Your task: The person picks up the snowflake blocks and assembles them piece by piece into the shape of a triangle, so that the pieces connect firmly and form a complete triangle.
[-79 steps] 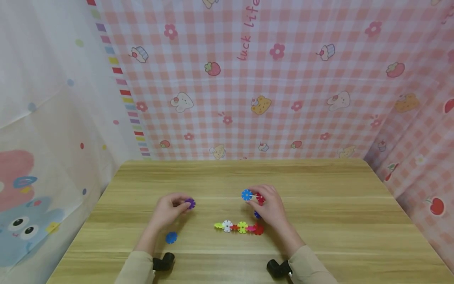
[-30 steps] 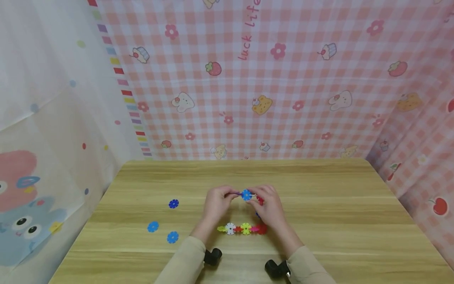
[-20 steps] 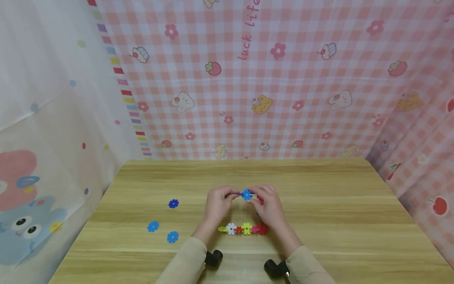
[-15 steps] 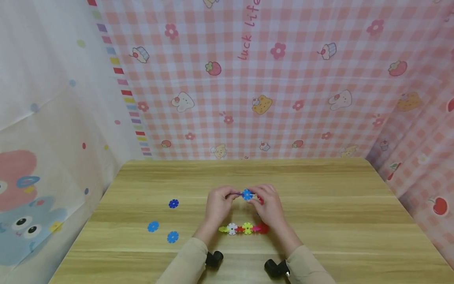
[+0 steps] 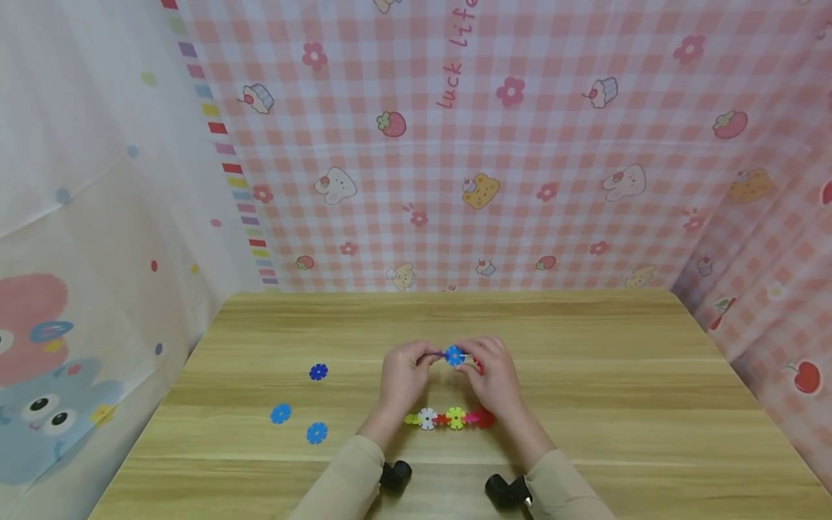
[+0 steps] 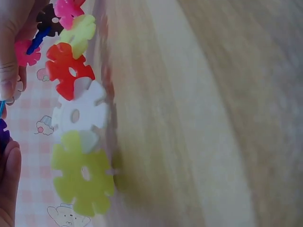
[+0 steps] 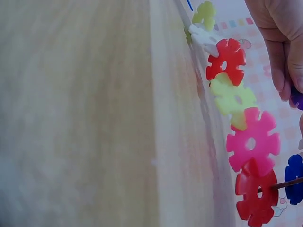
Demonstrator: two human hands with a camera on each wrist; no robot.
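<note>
My left hand (image 5: pixel 404 372) pinches a purple notched snowflake disc (image 6: pixel 4 135), seen edge-on in the head view. The purple disc meets the left rim of a light-blue disc (image 5: pixel 454 355). My right hand (image 5: pixel 495 375) pinches the joined chain of snowflake discs just right of that blue disc, at a white one, with a red disc (image 5: pixel 479 363) partly behind its fingers. The chain bends round under the right hand. Its near row runs from a yellow-green disc (image 6: pixel 83 172) through white (image 6: pixel 80 111), red (image 7: pixel 226 61), yellow and pink (image 7: pixel 253 139) to red (image 7: pixel 256 194).
Loose on the wooden table (image 5: pixel 585 339) to the left lie a dark-blue disc (image 5: pixel 318 372) and two light-blue discs (image 5: pixel 281 414). A pink checked cloth (image 5: pixel 416 159) hangs behind the table. Black wrist mounts (image 5: pixel 395 476) stick out inward from both sleeves.
My left hand has carried the purple disc rightward to the light-blue disc, uncovering loose discs at the left. During the last second the hands barely move; the chain's near row shifts slightly right.
</note>
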